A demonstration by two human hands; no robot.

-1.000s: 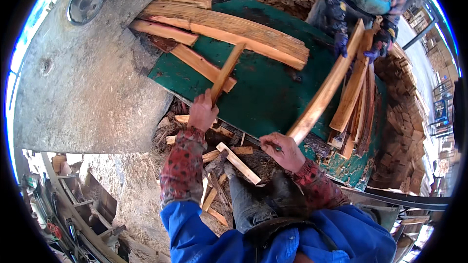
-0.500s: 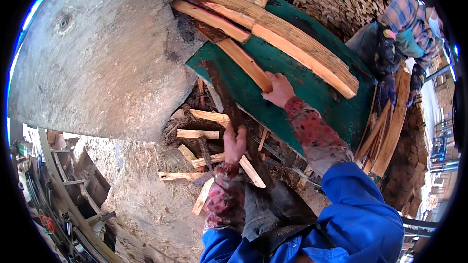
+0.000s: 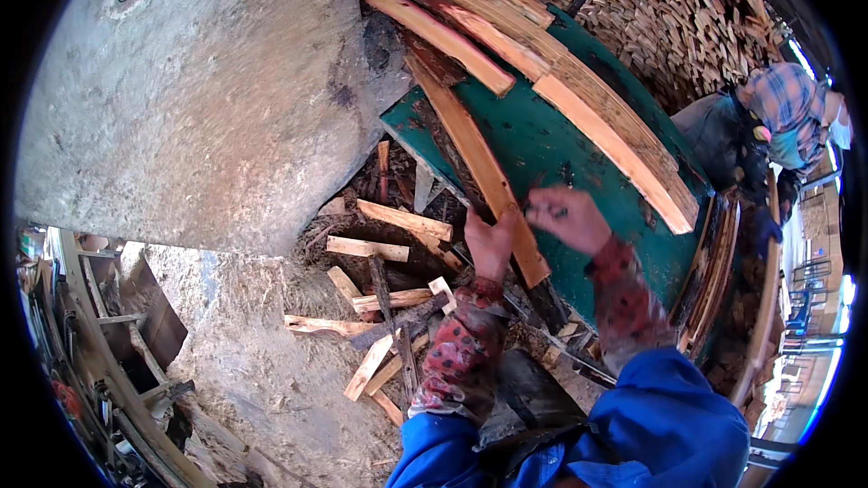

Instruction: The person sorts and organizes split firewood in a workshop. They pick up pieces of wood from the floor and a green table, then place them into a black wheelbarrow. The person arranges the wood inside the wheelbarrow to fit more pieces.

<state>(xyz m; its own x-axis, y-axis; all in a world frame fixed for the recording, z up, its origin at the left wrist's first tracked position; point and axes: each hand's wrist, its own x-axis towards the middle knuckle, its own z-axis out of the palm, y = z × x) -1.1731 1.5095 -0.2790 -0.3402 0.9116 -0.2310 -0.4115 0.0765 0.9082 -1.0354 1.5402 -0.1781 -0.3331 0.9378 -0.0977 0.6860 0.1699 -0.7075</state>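
Observation:
A long, narrow wooden plank (image 3: 481,155) slants across the green metal table (image 3: 588,258), its near end past the table's front edge. My left hand (image 3: 491,242) is closed around it partway along. A dark bark-covered strip (image 3: 436,131) lies alongside and partly under the plank. My right hand (image 3: 570,219) hovers over the table just right of the plank, fingers bent and blurred; whether it holds anything cannot be made out. Farther back on the table lie a stack of longer boards (image 3: 615,140) and a shorter board with a reddish edge (image 3: 443,36).
A large grey metal plate (image 3: 199,117) fills the upper left. Short wood offcuts (image 3: 366,248) are heaped below the table's front edge. At the right, another person (image 3: 782,113) handles a long slat (image 3: 764,307). Piled wood pieces (image 3: 674,18) rise at the back.
The plank has come nearer to me, and my left hand has moved from the dark strip onto it. My right hand has left the plank's end. The other person's slat has shifted.

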